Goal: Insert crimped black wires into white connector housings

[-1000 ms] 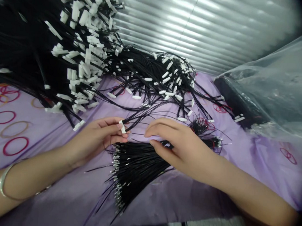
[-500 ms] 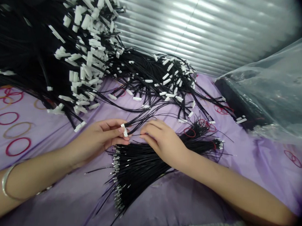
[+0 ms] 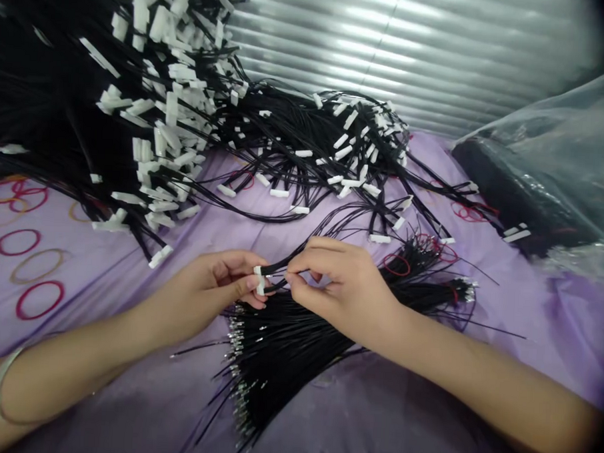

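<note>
Between the thumb and fingers of my left hand [image 3: 224,283] is a small white connector [image 3: 259,280], with several black wires running out of its right side. Close to its right, my right hand [image 3: 337,278] pinches a thin black wire [image 3: 280,279] between thumb and forefinger; whether that wire's tip sits in the connector is too small to tell. Beneath both hands lies a fanned bundle of loose black wires [image 3: 281,359] with bare metal terminals [image 3: 236,350] at the left end. A red rubber band [image 3: 454,295] is around its right end.
A tall heap of black cables with white connectors [image 3: 172,107] rises at the left. Another cable pile [image 3: 296,126] lies along the corrugated metal wall [image 3: 370,49]. Rubber bands [image 3: 39,300] are scattered on the purple cloth [image 3: 139,393]. A clear plastic bag [image 3: 560,157] stands at the right.
Both hands and the connector have shifted slightly right and down. The right hand has come nearer the connector, its fingers still pinched on the wire. The camera view has moved a little.
</note>
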Available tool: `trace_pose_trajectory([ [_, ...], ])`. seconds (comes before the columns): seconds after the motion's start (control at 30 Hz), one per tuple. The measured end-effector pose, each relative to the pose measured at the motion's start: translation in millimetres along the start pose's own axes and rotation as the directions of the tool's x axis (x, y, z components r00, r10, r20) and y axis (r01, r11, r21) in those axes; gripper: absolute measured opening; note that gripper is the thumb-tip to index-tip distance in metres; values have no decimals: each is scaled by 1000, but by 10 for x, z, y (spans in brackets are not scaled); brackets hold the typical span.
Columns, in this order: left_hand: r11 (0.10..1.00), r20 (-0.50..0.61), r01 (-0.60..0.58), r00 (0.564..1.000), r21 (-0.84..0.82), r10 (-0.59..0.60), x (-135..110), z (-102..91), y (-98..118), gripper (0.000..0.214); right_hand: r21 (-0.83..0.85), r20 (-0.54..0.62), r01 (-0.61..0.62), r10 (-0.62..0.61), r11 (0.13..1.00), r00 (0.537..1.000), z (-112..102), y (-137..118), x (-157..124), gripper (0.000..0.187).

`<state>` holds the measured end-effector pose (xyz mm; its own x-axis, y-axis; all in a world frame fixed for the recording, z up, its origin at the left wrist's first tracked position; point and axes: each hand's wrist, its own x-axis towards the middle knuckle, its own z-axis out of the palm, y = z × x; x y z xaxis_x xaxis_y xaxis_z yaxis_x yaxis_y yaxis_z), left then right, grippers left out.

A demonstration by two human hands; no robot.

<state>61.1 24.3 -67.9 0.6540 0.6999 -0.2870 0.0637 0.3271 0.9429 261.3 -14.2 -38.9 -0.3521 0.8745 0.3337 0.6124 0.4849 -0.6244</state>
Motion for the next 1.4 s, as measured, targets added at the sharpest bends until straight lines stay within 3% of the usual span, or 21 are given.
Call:
trace_pose_trajectory([
  [0.3, 1000, 1, 3, 1000, 9, -3, -9, 14, 25, 11, 35, 7, 11, -11, 999, 1000, 35, 23, 8, 8],
  [0.77, 997, 47, 60, 997, -43, -58, 26, 6, 68, 11, -99, 45, 234, -230, 967, 972, 20, 88, -19, 14],
  [0.87, 997, 53, 60, 997, -48, -58, 20, 2, 65, 13, -156, 51, 195, -189, 968, 981, 20, 50, -34, 16],
  [1.07, 998, 64, 52, 997, -46, -49, 24, 0, 59, 14, -90, -2, 57, -57, 994, 998, 23, 9, -16, 9],
  [1.4, 998, 38, 58, 998, -38, -57, 23, 8, 51, 14, -34, 24, 107, -106, 994, 994, 46, 20, -27, 10],
])
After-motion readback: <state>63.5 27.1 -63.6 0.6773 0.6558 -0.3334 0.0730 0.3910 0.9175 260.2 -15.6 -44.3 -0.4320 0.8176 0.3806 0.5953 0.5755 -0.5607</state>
